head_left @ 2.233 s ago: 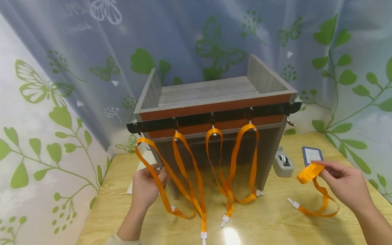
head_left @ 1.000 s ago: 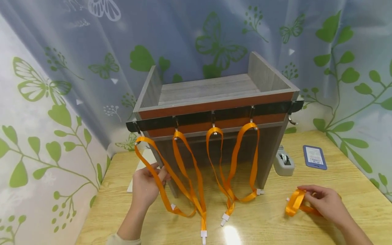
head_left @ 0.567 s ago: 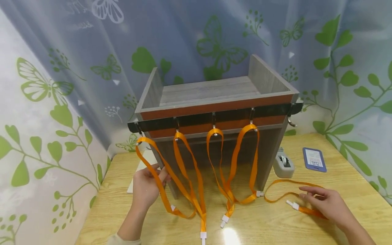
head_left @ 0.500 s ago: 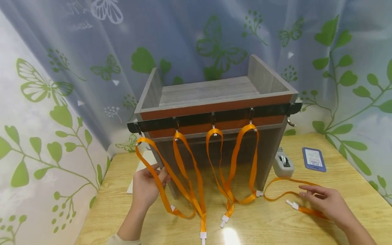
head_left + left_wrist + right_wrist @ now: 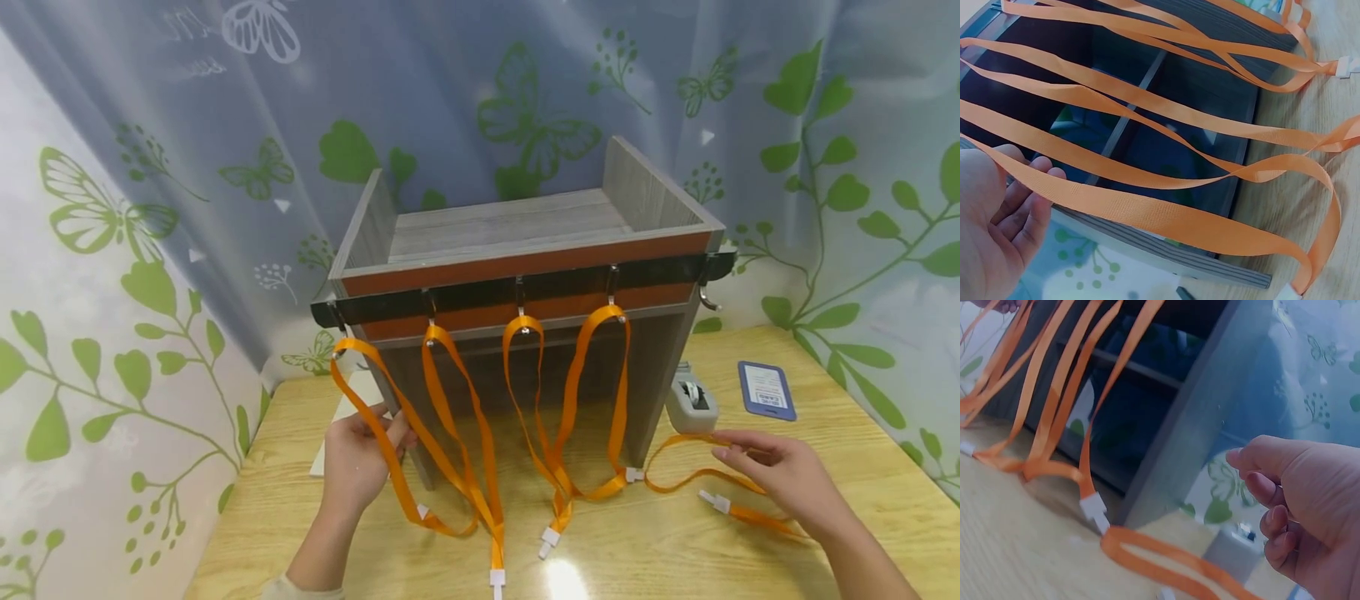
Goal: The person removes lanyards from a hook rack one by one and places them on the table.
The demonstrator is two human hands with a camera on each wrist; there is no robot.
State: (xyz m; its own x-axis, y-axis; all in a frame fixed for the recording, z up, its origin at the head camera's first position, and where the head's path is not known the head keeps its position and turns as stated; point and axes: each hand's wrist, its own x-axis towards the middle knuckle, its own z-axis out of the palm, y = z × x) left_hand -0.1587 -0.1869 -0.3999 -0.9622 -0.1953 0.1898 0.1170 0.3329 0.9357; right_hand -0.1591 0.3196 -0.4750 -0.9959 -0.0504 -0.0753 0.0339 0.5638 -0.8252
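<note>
i can't tell whether my left hand [image 5: 360, 462] grips the side panel [image 5: 1235, 270]; toward the counter's [image 5: 660, 558] right edge, the white clip [image 5: 634, 475] could snag the loose lanyard [image 5: 754, 517] if dragged leftward; my right hand [image 5: 787, 479] hovers above, loosely curled, empty.

Looped orange lanyard [image 5: 759, 519] on table [image 5: 637, 550]
</note>
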